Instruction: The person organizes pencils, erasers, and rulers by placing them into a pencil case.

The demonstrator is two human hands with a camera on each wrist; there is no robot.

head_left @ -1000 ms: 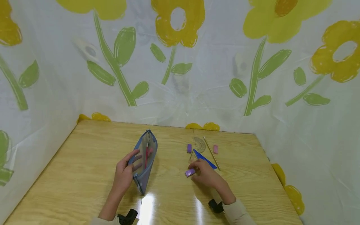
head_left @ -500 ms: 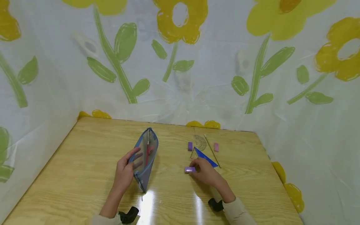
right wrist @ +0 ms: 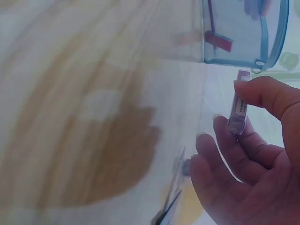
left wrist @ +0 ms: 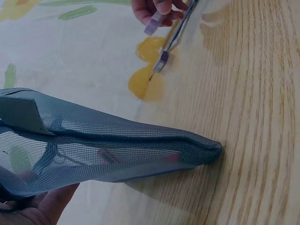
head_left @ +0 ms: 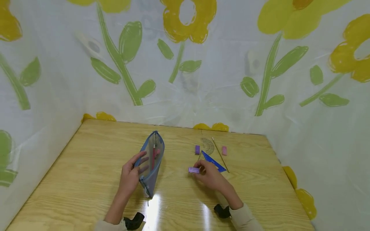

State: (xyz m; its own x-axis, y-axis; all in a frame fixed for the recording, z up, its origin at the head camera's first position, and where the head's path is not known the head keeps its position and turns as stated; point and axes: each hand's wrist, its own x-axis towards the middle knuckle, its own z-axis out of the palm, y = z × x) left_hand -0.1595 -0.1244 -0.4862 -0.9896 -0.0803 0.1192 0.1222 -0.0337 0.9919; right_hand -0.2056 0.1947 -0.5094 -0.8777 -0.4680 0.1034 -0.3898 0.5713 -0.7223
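My left hand (head_left: 130, 175) grips the side of a blue-grey mesh pencil case (head_left: 151, 181), which stands unzipped with its mouth up. Inside it show a red pencil (head_left: 153, 157) and a pink eraser (right wrist: 219, 41). Right of the case, my right hand (head_left: 212, 176) pinches a light purple eraser (head_left: 193, 170) between thumb and fingers. That eraser is held off the table, as the right wrist view shows, with its printed label facing the camera. In the left wrist view the case (left wrist: 117, 136) spans the foreground, with part of the left hand behind it.
Beyond the right hand lie a dark purple eraser (head_left: 197, 149), a clear protractor (head_left: 208, 146), a blue set square (head_left: 214, 161), a gold-coloured pencil (head_left: 221, 155) and a pink eraser (head_left: 224, 150). A flowered curtain (head_left: 214, 73) walls the wooden table (head_left: 86, 166) at the back and sides.
The right hand has lifted the light purple eraser slightly and turned it from slanted to level. The left hand keeps its hold on the pencil case. The head view has shifted a little.
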